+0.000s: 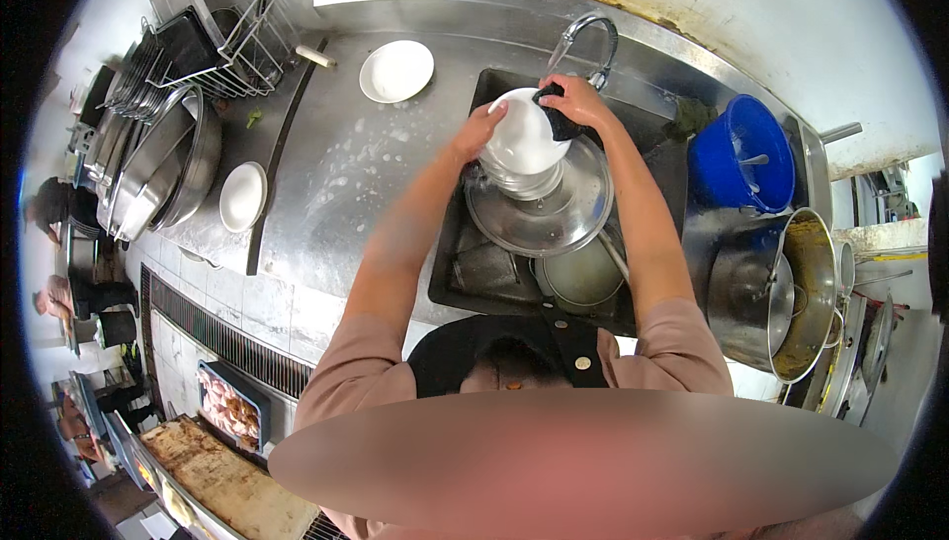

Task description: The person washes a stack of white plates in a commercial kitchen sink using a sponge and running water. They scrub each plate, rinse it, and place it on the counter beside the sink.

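My left hand (476, 133) grips a white bowl (526, 140) by its left rim, tilted over the sink (450, 253). In my right hand (578, 102) is a black scrubbing pad (560, 117), pressed against the bowl's upper right side. Just below the bowl, more white dishes (529, 184) are stacked on a wide round metal lid or pan (583, 206). Under that, a pot (583, 278) stands in the sink, partly hidden, with a handle lying beside it. A chrome faucet (608, 36) arches over behind my right hand.
White dishes (396, 72) (243, 197) lie on the steel counter (336, 174) at left. Farther left are a wire rack (237, 61) and nested metal bowls (198, 165). At right stand a blue bucket (732, 160) with utensils and large metal pots (751, 293).
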### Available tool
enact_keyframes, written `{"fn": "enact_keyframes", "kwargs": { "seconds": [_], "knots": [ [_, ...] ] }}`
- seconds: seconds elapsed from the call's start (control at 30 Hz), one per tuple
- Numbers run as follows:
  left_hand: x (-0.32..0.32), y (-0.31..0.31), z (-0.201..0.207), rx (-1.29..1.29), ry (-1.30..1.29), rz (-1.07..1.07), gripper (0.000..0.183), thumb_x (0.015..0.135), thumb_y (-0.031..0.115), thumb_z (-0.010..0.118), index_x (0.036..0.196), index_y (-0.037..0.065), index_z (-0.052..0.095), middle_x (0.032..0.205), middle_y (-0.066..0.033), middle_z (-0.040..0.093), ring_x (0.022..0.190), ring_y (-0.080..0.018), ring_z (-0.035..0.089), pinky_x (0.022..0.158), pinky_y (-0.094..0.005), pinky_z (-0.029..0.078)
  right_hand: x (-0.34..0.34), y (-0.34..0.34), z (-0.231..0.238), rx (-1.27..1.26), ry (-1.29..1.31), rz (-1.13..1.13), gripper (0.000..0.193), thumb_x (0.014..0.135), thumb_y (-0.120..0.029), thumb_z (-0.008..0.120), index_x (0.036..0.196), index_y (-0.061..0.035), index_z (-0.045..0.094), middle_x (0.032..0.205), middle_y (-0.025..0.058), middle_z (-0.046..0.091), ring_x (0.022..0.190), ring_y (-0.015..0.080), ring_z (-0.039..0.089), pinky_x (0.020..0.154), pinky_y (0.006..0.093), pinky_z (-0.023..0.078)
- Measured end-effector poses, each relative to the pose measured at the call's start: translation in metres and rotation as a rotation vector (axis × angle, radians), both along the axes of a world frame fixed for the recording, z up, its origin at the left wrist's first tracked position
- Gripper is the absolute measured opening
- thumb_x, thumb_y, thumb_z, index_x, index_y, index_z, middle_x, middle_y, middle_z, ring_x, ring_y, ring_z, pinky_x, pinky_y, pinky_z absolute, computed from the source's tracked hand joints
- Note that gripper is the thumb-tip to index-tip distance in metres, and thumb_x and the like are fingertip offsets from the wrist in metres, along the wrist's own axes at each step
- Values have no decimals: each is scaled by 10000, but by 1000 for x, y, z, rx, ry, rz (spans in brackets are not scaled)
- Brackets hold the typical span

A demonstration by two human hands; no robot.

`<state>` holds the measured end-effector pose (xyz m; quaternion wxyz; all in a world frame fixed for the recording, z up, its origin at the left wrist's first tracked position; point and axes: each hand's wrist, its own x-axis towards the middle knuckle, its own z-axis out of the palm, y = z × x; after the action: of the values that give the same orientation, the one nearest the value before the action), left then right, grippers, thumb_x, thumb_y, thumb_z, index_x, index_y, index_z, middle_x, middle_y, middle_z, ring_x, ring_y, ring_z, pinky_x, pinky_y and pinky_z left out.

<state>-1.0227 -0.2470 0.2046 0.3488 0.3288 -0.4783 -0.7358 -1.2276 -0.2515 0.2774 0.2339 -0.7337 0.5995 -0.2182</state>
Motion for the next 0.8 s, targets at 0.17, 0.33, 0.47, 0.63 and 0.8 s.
{"fn": "enact_keyframes", "kwargs": {
  "seconds": [0.17,0.33,0.47,0.63,0.8],
  "knots": [
    [-46,22,-2,119,-137,399,560,919,474,314,1146,-10,482,987,-99,576,833,-172,546,720,-300,442,54,30,-26,-679,168,-367,447,724,-278,630,1121,-108,512,1049,185,509,951,363,479,813,495,356],
    [-13,19,-12,70,107,588,498,933,380,332,1056,-58,533,987,-122,576,856,-211,548,764,-336,434,69,58,-57,-533,268,-19,480,740,-287,597,1189,-158,484,1220,152,446,1155,359,374,918,532,298],
    [-13,29,-29,37,-137,524,439,931,325,360,1005,-62,552,946,-120,581,846,-192,536,764,-318,421,64,54,-47,-560,393,-256,462,758,-244,571,1189,-110,476,1270,125,421,1202,340,336,969,557,259],
    [-18,22,-28,44,-12,620,374,933,288,365,950,-27,565,847,-87,578,718,-146,513,654,-277,427,88,71,-40,-541,279,-52,493,738,-262,581,1178,-64,481,1248,146,438,1176,362,358,933,567,277],
    [10,26,-19,0,-129,509,463,928,366,361,1091,-48,490,965,-135,580,866,-224,577,738,-335,467,55,71,-36,-470,249,-215,595,683,-319,664,1183,-48,490,1218,168,458,1102,331,434,901,447,361]
  ]
}}
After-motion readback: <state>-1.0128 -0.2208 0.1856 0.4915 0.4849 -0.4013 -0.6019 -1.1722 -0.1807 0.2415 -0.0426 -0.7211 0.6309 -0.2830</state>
